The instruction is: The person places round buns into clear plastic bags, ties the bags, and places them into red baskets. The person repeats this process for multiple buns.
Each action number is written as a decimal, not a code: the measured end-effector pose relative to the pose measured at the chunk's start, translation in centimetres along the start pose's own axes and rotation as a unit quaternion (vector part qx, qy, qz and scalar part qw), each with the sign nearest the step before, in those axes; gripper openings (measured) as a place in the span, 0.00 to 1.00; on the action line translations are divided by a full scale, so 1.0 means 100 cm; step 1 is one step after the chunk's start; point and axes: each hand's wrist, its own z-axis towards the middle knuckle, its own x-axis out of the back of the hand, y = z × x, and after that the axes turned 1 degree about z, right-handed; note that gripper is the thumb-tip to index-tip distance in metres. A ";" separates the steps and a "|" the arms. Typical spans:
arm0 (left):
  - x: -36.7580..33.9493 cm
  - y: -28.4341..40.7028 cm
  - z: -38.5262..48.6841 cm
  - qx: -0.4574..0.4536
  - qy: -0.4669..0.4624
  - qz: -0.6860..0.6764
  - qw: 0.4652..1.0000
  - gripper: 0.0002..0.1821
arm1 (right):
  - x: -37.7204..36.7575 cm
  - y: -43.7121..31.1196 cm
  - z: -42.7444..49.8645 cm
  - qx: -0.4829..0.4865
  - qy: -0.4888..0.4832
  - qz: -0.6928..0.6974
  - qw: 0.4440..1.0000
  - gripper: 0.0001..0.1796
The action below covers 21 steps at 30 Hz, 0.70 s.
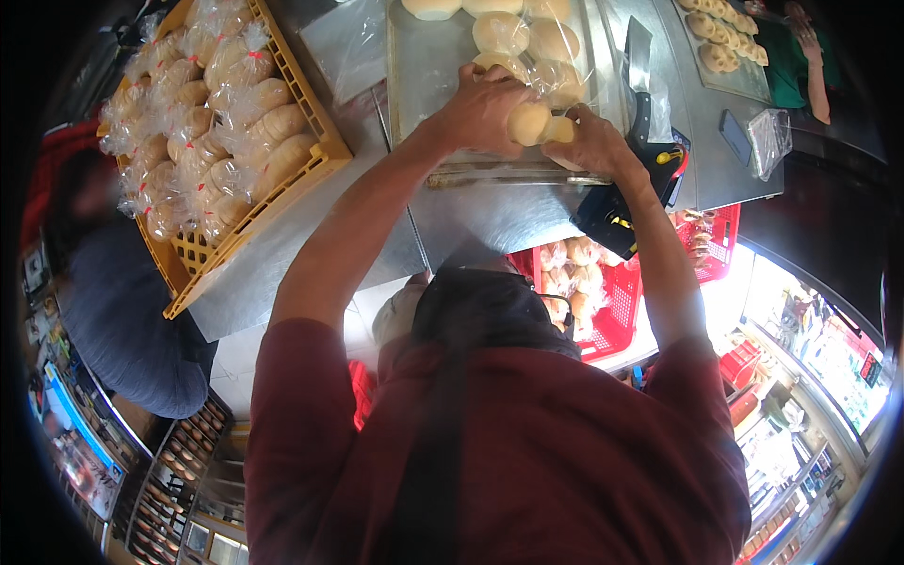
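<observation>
My left hand [487, 106] holds a round bread roll [529, 123] at the near end of a metal baking tray [431, 85]. Close beside it, my right hand [590, 141] grips another roll [560, 130], and the two rolls touch or nearly touch. Part of a clear plastic bag [565, 70] shows just beyond my hands, over several rolls on the tray; which rolls are inside it I cannot tell. More pale rolls [500, 32] lie farther up the tray. The palms and most fingertips are hidden.
A yellow plastic crate [311, 99] of bagged bread stands at left. Right of the tray lie a cleaver [640, 78], a black case [607, 215], a phone [736, 138] and another tray of rolls [748, 81]. Red baskets [614, 318] sit below the steel table. People stand at left and far right.
</observation>
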 end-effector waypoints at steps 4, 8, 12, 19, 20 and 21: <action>0.005 -0.002 -0.011 -0.025 -0.027 -0.031 0.999 0.40 | -0.004 -0.002 -0.009 0.021 -0.066 0.017 0.997 0.50; 0.012 0.002 -0.029 -0.047 -0.034 0.004 0.998 0.43 | -0.025 -0.011 -0.024 0.080 0.000 -0.071 0.994 0.53; 0.031 0.017 -0.064 0.012 0.050 0.048 0.998 0.42 | -0.068 -0.017 -0.038 0.193 0.182 -0.098 0.959 0.55; 0.116 0.009 -0.129 0.137 0.060 0.002 0.989 0.23 | -0.078 -0.038 -0.022 0.169 0.129 -0.073 0.974 0.44; 0.123 0.007 -0.132 0.123 0.108 0.017 0.986 0.20 | -0.076 -0.041 -0.026 0.168 0.128 -0.036 0.977 0.43; 0.128 0.004 -0.134 0.137 0.118 0.038 0.983 0.18 | -0.074 -0.043 -0.031 0.166 0.127 0.001 0.978 0.42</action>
